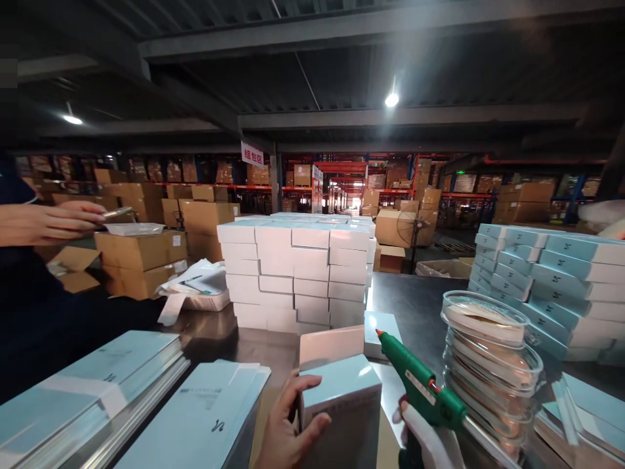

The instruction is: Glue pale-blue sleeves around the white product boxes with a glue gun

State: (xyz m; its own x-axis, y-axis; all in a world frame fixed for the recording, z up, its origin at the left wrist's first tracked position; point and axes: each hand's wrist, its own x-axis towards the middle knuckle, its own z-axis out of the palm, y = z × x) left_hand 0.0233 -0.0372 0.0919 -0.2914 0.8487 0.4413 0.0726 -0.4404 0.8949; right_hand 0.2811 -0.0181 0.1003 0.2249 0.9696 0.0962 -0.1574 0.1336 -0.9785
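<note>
My left hand (288,426) is closed around the left side of a light blue and white carton (344,384), thumb in front and fingers over the top edge. A pale flap (332,345) stands up behind the carton's top. In my right hand (424,433), which wears a white glove, is a green hot glue gun (415,378). Its orange nozzle points up and left, beyond the carton's right side, and a glue stick (488,443) sticks out of its rear. Another small blue carton (383,332) lies just behind the nozzle.
Stacked white cartons (293,273) form a wall ahead on the dark metal table (415,293). Clear round containers (488,365) stand at right, before more blue cartons (551,280). Flat carton blanks (200,404) lie at left. Another person's hand (58,221) holds a phone-like object at far left.
</note>
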